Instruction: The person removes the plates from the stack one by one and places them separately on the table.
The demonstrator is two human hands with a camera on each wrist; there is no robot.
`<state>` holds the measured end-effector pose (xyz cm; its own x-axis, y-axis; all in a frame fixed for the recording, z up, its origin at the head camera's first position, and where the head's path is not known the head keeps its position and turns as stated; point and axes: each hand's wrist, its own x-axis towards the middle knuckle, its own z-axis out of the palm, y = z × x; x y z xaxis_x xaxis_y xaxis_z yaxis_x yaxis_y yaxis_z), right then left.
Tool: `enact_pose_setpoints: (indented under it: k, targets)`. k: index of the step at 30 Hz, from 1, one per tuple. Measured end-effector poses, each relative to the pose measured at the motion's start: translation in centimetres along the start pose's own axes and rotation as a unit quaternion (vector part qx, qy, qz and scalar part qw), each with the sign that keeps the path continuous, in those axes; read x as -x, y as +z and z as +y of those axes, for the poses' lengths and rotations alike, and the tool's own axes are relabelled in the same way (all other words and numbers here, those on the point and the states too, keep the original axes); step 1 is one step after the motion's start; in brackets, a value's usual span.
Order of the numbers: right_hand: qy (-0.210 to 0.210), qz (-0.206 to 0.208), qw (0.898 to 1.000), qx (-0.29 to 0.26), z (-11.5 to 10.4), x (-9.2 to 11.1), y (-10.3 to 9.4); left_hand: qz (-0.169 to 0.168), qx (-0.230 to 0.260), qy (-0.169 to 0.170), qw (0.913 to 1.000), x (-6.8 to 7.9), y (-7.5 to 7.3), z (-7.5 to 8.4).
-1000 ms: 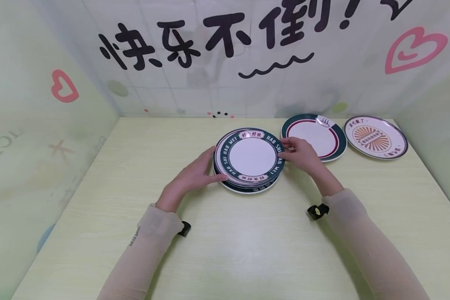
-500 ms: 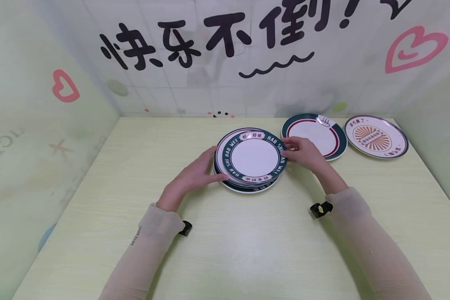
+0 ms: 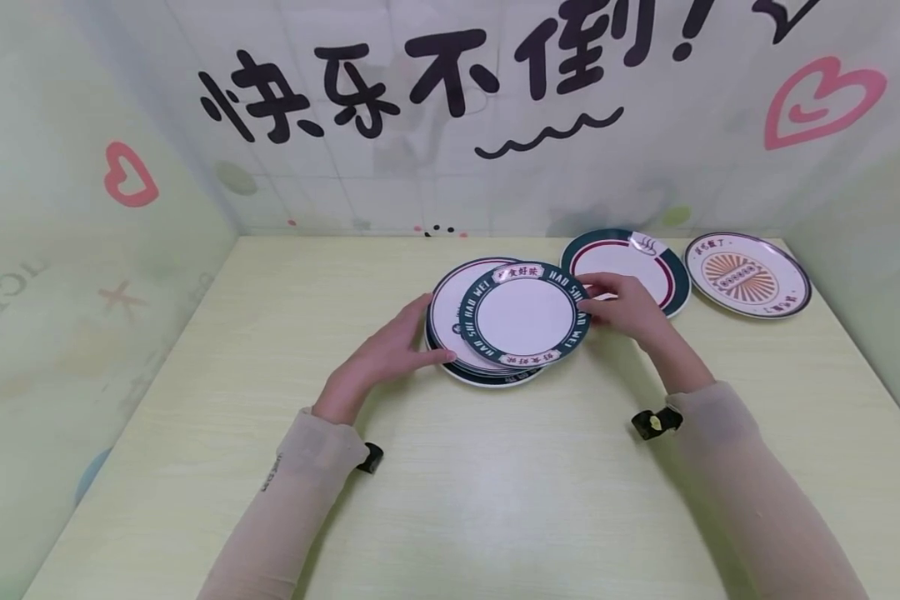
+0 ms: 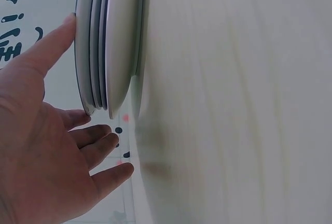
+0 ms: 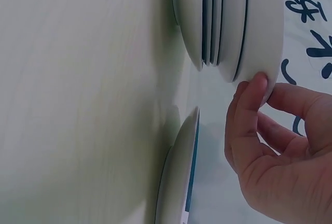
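Green top plate (image 3: 525,317) pinched in our right hand (image 3: 624,305); left hand (image 3: 390,343) spread against stack (image 3: 447,305). We'd best lift level, stack braced.

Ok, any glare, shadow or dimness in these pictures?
Head: bright, pale patch on the table, soft shadow beside the right sleeve; left wrist: dimmer, tilted sideways, smudgy shadow on the table near the stack; right wrist: also dim and sideways, soft table shadows beside the stack.
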<state>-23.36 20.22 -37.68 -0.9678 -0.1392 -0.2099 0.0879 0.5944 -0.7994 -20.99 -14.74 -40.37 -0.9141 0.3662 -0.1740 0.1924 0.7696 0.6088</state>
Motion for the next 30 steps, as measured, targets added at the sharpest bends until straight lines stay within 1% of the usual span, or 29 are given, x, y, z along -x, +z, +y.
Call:
enact_pose_setpoints:
  k: [7,12,22,30]
  targets:
    - [0.012,0.005,0.999,-0.05,0.3,0.4,-0.2,-0.001,0.002,0.0,1.0,0.0,0.0,-0.2]
    - [0.01,0.008,0.997,-0.079,0.4,0.7,-0.3,0.0,0.006,0.006,1.0,0.1,0.0,-0.1]
    - [-0.004,0.035,0.994,-0.107,0.7,1.2,-0.6,0.002,0.001,0.012,0.9999,0.0,0.0,-0.2]
    - [-0.004,0.06,0.993,-0.103,1.5,1.8,-1.8,0.003,0.0,0.014,0.9999,-0.1,0.0,-0.3]
